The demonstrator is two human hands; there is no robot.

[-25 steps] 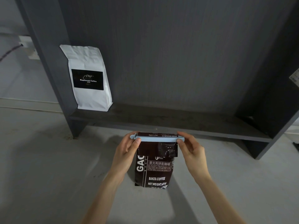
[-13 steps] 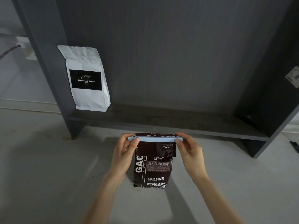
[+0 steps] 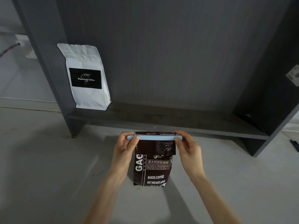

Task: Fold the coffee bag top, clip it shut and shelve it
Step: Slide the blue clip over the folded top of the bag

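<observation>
A dark brown coffee bag point(image 3: 153, 168) with white lettering stands upright on the grey floor in front of the shelf. Its top is folded over toward me, and a long light-blue clip point(image 3: 154, 137) lies across the fold. My left hand point(image 3: 125, 147) pinches the clip's left end with thumb on top. My right hand point(image 3: 188, 147) pinches the clip's right end the same way. The dark grey shelf board point(image 3: 169, 122) runs just behind the bag.
A white coffee bag point(image 3: 86, 76) with a black label stands at the shelf's far left, against the side panel point(image 3: 47, 62). The shelf's right panel point(image 3: 275, 102) has a sticker. A wall socket with a cable point(image 3: 21, 44) sits at the left.
Both hands stay on the clip's ends. The view has shifted slightly; the bag and clip have hardly moved.
</observation>
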